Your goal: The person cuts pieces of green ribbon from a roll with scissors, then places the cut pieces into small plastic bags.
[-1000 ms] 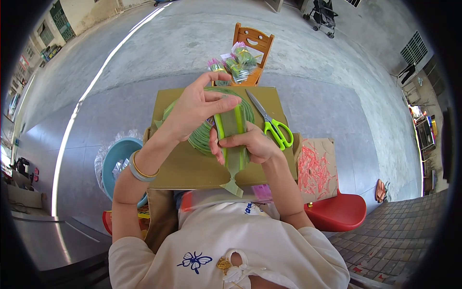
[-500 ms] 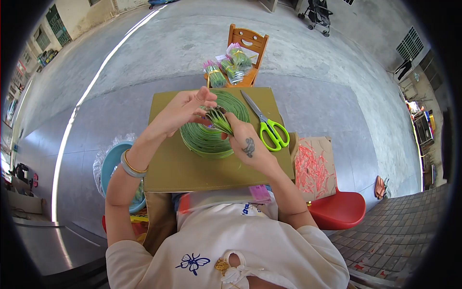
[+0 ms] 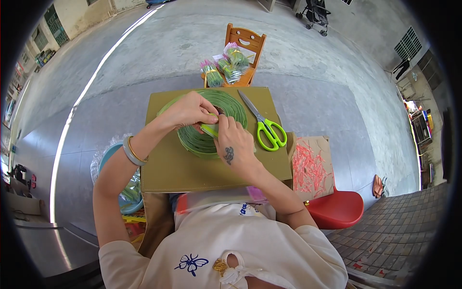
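Observation:
A large flat coil of green strip point(image 3: 195, 145) lies on the olive-coloured tabletop point(image 3: 192, 176). Over its middle, my left hand point(image 3: 192, 110) pinches a small bundle of bright green strips point(image 3: 209, 130) from the left. From the right, my right hand point(image 3: 236, 140) closes its fingers on the same bundle, so the two hands almost touch. Most of the bundle is hidden by fingers. To the right of the coil, scissors point(image 3: 270, 134) with lime-green handles rest with their blades pointing away from me.
Beyond the table, a wooden chair point(image 3: 260, 45) holds several wrapped green-and-pink bundles point(image 3: 211, 74). Pink-red strips point(image 3: 310, 168) lie on cardboard point(image 3: 327, 156) at the right, near a red seat point(image 3: 341, 209). A blue basin point(image 3: 108, 156) stands at the left.
My left hand, with fingers spread before, has come down and now pinches the bundle. My right hand has turned, back upward, and the bundle is more covered. The view shifted slightly.

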### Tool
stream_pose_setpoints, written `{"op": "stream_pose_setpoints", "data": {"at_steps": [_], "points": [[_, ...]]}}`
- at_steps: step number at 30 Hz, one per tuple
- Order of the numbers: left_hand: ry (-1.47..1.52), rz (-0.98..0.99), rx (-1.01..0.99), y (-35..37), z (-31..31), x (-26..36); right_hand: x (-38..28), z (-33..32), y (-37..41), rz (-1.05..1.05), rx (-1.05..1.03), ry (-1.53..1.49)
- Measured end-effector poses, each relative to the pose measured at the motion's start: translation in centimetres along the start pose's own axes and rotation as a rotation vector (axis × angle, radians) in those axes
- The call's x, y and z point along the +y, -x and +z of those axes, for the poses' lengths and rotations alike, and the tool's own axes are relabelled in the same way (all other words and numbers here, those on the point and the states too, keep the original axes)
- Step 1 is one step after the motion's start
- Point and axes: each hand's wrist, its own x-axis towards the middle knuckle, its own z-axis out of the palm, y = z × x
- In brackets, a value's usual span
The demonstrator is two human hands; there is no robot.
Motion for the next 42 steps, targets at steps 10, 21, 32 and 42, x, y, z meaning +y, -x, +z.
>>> {"op": "stream_pose_setpoints", "data": {"at_steps": [10,21,32,42], "points": [[-0.468,0.288,0.062,3.3,0.1,2.3,4.1,-3.2,-1.8,0.310,-0.681,-1.301],[-0.547,0.495,0.034,4.5,1.0,3.3,3.1,-1.6,-1.7,0.206,-0.665,-1.457],[-0.715,0.384,0.077,5.2,0.7,2.9,1.8,-1.6,-1.5,0.279,-0.444,-1.336],[-0.702,0.389,0.115,5.1,0.8,2.7,2.7,1.0,-0.9,0.172,-0.657,-1.260]]}}
